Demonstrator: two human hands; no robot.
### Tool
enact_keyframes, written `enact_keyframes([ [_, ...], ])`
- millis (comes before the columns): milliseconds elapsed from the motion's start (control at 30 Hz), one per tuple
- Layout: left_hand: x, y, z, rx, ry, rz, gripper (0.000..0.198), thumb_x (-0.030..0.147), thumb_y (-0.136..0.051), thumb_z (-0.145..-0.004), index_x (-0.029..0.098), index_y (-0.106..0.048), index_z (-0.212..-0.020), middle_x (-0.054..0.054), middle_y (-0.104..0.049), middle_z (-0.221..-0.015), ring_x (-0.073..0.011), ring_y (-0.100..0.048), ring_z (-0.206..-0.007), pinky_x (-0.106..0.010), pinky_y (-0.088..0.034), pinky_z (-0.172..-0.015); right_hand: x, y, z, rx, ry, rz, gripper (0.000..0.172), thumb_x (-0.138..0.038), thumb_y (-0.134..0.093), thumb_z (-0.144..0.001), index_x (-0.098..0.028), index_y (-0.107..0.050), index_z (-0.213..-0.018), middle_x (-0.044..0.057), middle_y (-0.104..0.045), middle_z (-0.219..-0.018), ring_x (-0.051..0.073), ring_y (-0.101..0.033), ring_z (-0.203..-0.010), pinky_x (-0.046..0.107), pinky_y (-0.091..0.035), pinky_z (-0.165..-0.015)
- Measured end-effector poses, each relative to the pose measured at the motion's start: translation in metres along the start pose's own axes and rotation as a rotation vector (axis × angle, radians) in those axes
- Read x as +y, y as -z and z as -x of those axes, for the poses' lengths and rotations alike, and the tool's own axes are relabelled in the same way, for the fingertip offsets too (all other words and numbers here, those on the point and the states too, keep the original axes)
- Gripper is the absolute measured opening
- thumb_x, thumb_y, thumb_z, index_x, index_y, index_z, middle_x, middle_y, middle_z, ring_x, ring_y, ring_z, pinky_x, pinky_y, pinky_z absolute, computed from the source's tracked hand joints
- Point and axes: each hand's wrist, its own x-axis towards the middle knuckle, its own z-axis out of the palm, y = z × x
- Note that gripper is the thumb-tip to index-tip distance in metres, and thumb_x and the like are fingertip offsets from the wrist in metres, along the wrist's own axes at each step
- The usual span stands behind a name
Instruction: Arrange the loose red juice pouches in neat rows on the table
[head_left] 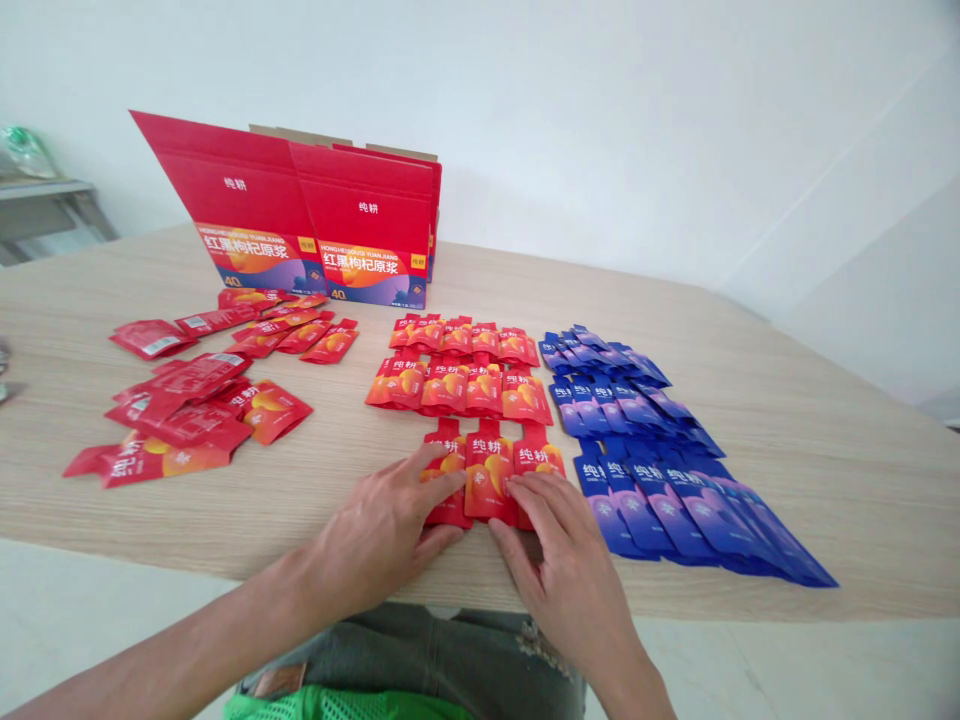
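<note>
I have both hands low in the centre of the frame, over the nearest row of red pouches. The left hand [379, 530] comes in from the lower left, its fingers laid on the left pouch [453, 445] and its thumb near that pouch's bottom edge. The right hand [574, 570] reaches up from the lower right, fingers over the lower part of the right pouch [541, 457], thumb by the bottom edge of the middle pouch [489, 475]. Each grip is moderately spread and curved; I cannot tell whether either one pinches a pouch or merely rests on it.

The three pouches lie side by side, necks pointing up the frame. Just above them, at frame centre, I see two more rows of red pouches [481, 388] on the surface [787, 430], printed faces up and partly overlapping. Right of centre, blue pouches [697, 510] lie in three overlapping rows, the nearest fanning toward the lower right. At the left of the frame, loose red pouches [176, 405] lie in two untidy heaps, some with their backs showing. Behind these, in the upper left, stand red cartons [367, 210] with their tall panels raised.
</note>
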Motion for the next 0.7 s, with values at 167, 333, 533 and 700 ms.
enact_keyframes([
  [167,0.002,-0.001,-0.001,-0.007,0.014,-0.020,0.048,0.028,-0.076,-0.096,0.027,-0.070,-0.144,-0.018,-0.061,-0.155,-0.0386,-0.075,-0.124,-0.055,-0.066,-0.102,0.000,0.000,0.000,-0.007,0.008,0.009,0.033,-0.041,-0.058,-0.113,-0.017,-0.063,-0.134,0.014,-0.071,-0.129,0.032,-0.064,-0.125,0.059,-0.056,-0.110],
  [333,0.001,-0.001,-0.002,0.000,0.000,0.000,0.047,0.026,-0.076,-0.097,0.027,-0.069,-0.144,-0.017,-0.062,-0.155,-0.0378,-0.073,-0.128,-0.054,-0.065,-0.105,-0.001,0.000,0.000,-0.014,0.008,0.009,0.031,-0.040,-0.059,-0.113,-0.017,-0.062,-0.134,0.013,-0.070,-0.130,0.031,-0.064,-0.126,0.058,-0.055,-0.112],
  [533,0.004,0.001,-0.004,-0.031,0.001,-0.029,0.043,0.027,-0.074,-0.099,0.027,-0.069,-0.142,-0.016,-0.064,-0.151,-0.0358,-0.075,-0.122,-0.052,-0.067,-0.099,0.002,-0.001,0.001,0.000,0.023,0.010,0.031,-0.041,-0.057,-0.114,-0.017,-0.061,-0.133,0.013,-0.070,-0.128,0.031,-0.063,-0.125,0.057,-0.054,-0.111],
  [700,-0.003,0.010,0.001,-0.009,-0.017,-0.039,0.055,0.035,-0.080,-0.096,0.024,-0.064,-0.147,-0.017,-0.062,-0.153,-0.0344,-0.074,-0.123,-0.048,-0.066,-0.100,0.002,-0.001,0.000,0.053,0.013,0.021,0.037,-0.045,-0.055,-0.115,-0.017,-0.059,-0.138,0.015,-0.068,-0.133,0.033,-0.062,-0.128,0.058,-0.055,-0.110],
])
